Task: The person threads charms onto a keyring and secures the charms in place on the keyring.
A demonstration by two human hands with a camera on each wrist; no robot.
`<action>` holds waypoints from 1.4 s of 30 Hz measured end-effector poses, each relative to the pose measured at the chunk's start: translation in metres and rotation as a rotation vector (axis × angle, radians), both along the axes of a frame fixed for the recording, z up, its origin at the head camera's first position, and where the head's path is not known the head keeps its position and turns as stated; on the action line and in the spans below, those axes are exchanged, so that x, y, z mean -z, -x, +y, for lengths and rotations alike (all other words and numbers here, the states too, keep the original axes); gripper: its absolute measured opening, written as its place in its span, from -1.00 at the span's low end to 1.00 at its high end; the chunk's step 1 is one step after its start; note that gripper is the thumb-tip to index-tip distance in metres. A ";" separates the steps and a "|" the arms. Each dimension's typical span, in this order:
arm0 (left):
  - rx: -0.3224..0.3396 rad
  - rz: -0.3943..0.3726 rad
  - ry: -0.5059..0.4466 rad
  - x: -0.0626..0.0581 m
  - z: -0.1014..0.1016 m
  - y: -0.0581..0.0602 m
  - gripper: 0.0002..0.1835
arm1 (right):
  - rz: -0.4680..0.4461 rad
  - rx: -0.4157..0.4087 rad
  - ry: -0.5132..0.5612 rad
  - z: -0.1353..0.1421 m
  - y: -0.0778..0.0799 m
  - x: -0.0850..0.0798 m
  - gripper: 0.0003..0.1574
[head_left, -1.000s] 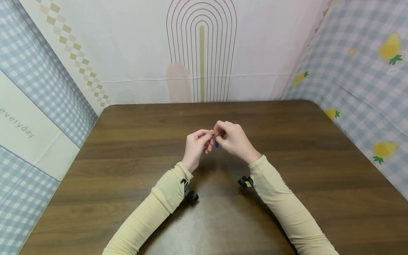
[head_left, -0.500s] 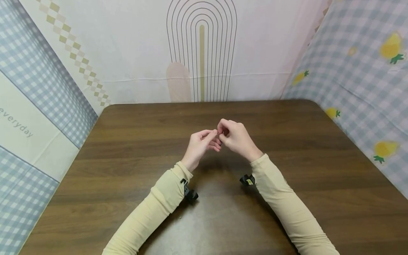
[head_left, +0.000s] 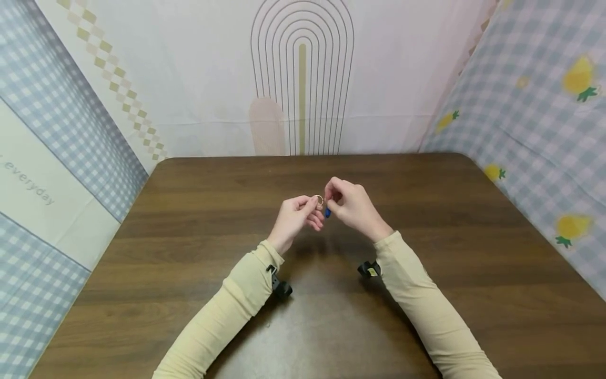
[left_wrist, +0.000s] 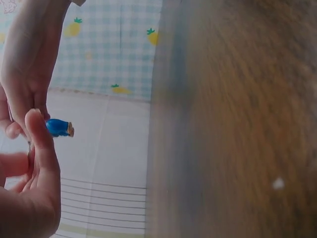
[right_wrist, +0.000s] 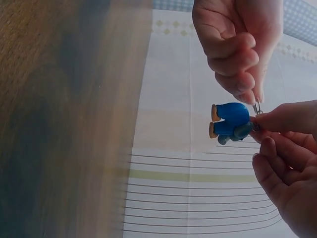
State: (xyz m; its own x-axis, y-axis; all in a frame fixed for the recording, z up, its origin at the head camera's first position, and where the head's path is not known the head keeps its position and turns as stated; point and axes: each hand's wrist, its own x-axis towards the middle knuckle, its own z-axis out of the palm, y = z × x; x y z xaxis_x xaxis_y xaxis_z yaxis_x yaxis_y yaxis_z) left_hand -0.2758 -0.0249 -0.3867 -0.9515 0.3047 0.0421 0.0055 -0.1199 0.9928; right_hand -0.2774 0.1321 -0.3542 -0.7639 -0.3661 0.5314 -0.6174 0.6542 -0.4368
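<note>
In the head view my left hand (head_left: 295, 218) pinches a small metal key ring (head_left: 320, 198) between thumb and index finger. Beside it, my right hand (head_left: 352, 208) has thumb and index finger together at the top of a blue figure charm (head_left: 327, 212), which hangs just below those fingertips. The right wrist view shows the charm (right_wrist: 231, 121) with blue legs, tan feet and a grey-blue part near the pinch. A link joining charm and ring is mostly hidden by fingers. In the left wrist view the charm (left_wrist: 58, 127) sticks out past the left thumb.
Both hands are held above a brown wood-grain table (head_left: 213, 179). A small pale speck (head_left: 268, 325) lies near its front. Black wrist cameras hang under both sleeves. Patterned cloth (head_left: 203, 79) stands behind the table, with checked cloth (head_left: 525, 137) at the sides.
Both hands have shifted slightly right over the second. The ring now stands out at the left fingertips, and the blue charm, hidden half a second ago, shows again below the right hand.
</note>
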 end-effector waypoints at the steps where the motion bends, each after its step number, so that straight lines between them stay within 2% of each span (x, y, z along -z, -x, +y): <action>1: 0.016 -0.002 0.004 0.001 0.000 0.000 -0.69 | 0.003 0.003 -0.003 0.000 0.000 0.001 -0.87; 5: 0.060 -0.002 0.017 0.005 -0.001 0.000 -0.72 | 0.009 -0.006 -0.050 0.002 0.001 0.005 -0.85; 13: -0.018 -0.005 -0.002 0.000 -0.009 0.003 -0.77 | 0.040 -0.026 -0.138 0.003 0.002 0.009 -0.88; 18: 0.038 -0.040 0.035 -0.003 -0.011 0.005 -0.73 | 0.088 -0.064 -0.157 0.001 0.001 0.009 -0.91; 22: 0.088 -0.091 0.009 -0.004 -0.012 0.007 -0.70 | 0.087 -0.085 -0.168 0.000 0.000 0.007 -0.93; 27: 0.082 -0.114 -0.046 -0.005 -0.012 0.007 -0.83 | 0.058 -0.066 -0.167 0.001 0.000 0.006 -0.95; 31: 0.012 -0.090 -0.072 -0.006 -0.012 0.007 -0.86 | 0.039 -0.061 -0.157 0.001 -0.001 0.004 -0.96; 35: -0.052 -0.028 -0.092 -0.005 -0.012 0.007 -0.78 | 0.027 -0.071 -0.139 0.000 -0.001 0.003 -0.93; 39: -0.071 0.052 -0.062 -0.005 -0.012 0.005 -0.74 | 0.035 -0.059 -0.131 0.000 0.000 0.004 -0.88; 42: -0.065 0.082 -0.023 -0.007 -0.012 0.004 -0.77 | 0.055 -0.057 -0.144 0.001 0.000 0.005 -0.87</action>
